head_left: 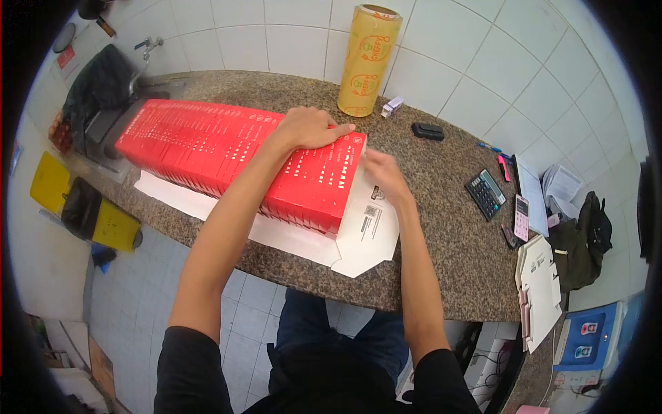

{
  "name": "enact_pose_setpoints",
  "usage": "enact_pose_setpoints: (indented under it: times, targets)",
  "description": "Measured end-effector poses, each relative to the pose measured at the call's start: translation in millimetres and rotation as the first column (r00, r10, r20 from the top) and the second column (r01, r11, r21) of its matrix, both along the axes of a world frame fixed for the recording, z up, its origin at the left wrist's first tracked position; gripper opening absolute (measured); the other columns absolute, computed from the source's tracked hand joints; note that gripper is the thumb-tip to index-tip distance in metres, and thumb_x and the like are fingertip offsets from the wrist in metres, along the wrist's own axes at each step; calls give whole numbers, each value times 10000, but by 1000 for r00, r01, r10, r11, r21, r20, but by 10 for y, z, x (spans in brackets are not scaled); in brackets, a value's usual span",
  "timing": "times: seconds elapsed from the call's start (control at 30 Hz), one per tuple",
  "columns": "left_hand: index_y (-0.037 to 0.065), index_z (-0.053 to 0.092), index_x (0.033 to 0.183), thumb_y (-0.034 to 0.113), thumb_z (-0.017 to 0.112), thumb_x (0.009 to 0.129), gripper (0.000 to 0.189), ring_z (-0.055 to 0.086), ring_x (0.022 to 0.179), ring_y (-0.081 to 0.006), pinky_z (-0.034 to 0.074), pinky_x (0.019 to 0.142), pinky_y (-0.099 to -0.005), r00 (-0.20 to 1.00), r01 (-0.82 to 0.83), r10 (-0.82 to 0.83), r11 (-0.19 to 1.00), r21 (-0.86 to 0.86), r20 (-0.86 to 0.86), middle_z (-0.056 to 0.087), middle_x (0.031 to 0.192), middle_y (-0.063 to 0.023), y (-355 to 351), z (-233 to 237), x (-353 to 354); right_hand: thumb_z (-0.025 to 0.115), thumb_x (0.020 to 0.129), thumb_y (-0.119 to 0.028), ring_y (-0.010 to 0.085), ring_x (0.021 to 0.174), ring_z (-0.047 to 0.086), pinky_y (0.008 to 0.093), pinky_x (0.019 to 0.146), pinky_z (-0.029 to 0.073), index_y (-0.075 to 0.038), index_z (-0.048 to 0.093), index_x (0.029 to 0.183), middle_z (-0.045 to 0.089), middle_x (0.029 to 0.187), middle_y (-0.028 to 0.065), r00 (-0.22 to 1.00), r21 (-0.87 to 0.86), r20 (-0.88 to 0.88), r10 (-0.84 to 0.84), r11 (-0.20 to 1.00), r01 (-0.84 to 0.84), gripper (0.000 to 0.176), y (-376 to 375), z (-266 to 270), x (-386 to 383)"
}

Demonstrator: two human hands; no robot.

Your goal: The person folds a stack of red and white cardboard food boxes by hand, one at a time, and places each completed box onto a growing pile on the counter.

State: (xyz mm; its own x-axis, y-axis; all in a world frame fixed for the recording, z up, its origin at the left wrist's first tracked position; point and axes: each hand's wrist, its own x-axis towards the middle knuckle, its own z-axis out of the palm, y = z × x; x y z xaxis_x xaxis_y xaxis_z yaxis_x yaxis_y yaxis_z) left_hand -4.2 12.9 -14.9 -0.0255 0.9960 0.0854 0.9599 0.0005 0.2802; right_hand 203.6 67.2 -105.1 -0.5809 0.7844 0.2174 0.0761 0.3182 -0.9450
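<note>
A long row of red folded cartons [227,148], packed tightly together, lies across the granite counter. My left hand [312,127] rests over its top near the right end, thumb stretched along the red surface and fingers bent over the far edge, partly hidden. At the row's right end, a white carton sheet [369,228] with small black print lies flat and partly under the row. My right hand [386,172] is at that end face, fingers curled against the last carton's far edge. What its fingertips grip is partly hidden. Another white sheet [286,241] shows under the front side.
A yellow cling-film roll [369,62] stands by the tiled wall, beside a small box [392,106] and a black case [427,131]. On the right are a calculator [485,193], a phone [522,217] and white folders [538,286]. The sink [103,148] is at left.
</note>
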Motion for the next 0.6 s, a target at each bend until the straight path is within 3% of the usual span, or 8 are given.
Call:
enact_pose_setpoints:
  times: [0.03, 0.07, 0.1, 0.27, 0.3, 0.43, 0.5, 0.6]
  targets:
    - [154, 794, 1041, 696, 436, 926, 660, 703, 952, -388, 504, 915, -487, 1000, -6, 6, 1000, 2, 0, 743, 929, -203, 1, 20, -7, 503, 1002, -419, 218, 967, 658, 343, 852, 489, 20, 689, 1128, 699, 1074, 112, 974, -206, -215, -75, 978, 30, 493, -49, 88, 11]
    - [152, 794, 1043, 700, 437, 923, 664, 703, 947, -389, 507, 910, -486, 1000, -5, 5, 1000, -13, 5, 742, 924, -206, -6, 22, 0, 295, 1033, -613, 203, 1045, 641, 331, 941, 472, -7, 660, 1212, 698, 1136, 69, 945, -282, -243, -217, 948, 145, 730, 92, -47, -85]
    - [150, 794, 1044, 704, 439, 920, 669, 704, 941, -390, 509, 905, -485, 1000, 1, -1, 1000, -30, 6, 741, 919, -208, -16, 27, 12, 295, 1033, -613, 203, 1045, 641, 331, 941, 472, -7, 660, 1212, 698, 1136, 69, 946, -287, -241, -217, 947, 144, 730, 136, -76, -222]
    - [153, 794, 1045, 723, 445, 905, 682, 704, 941, -391, 517, 895, -476, 1000, 9, -9, 1000, 1, -11, 741, 913, -210, 43, -7, -8, 231, 1028, -670, 212, 1167, 589, 360, 1019, 447, -2, 612, 1278, 652, 1248, 110, 811, -452, -584, 7, 828, -332, 809, 402, -418, -862]
    - [154, 794, 1043, 728, 448, 901, 686, 704, 942, -391, 518, 891, -474, 1000, 7, -7, 1000, -14, -14, 741, 915, -210, 16, 12, 5, 231, 1028, -670, 212, 1167, 589, 360, 1019, 447, -2, 612, 1278, 652, 1248, 110, 811, -452, -586, 7, 827, -334, 809, 372, -375, -851]
    - [215, 793, 1071, 748, 396, 907, 685, 699, 1016, -363, 506, 961, -468, 999, -35, 33, 994, -107, -19, 743, 1014, -190, 2, 84, 29, 313, 1060, -575, 203, 1108, 625, 308, 978, 460, -1, 640, 1221, 670, 1169, 152, 866, -274, -329, -376, 916, 293, 679, -33, -278, -517]
    - [212, 789, 1084, 747, 398, 910, 685, 698, 1015, -366, 505, 963, -468, 1000, -15, 13, 996, -86, -20, 742, 1014, -193, 15, 41, 1, 355, 1052, -567, 173, 1014, 638, 284, 881, 486, -45, 622, 1222, 670, 1135, 128, 832, -388, -128, -540, 799, 459, 611, -400, -386, -195]
    - [206, 789, 1080, 741, 406, 914, 679, 697, 1012, -373, 512, 950, -461, 999, -24, 22, 997, -70, -33, 743, 1000, -191, 0, 51, 24, 373, 1046, -579, 132, 894, 607, 276, 793, 471, -73, 654, 1118, 681, 1019, 77, 928, -682, -192, -319, 724, 108, 584, -840, -476, -75]
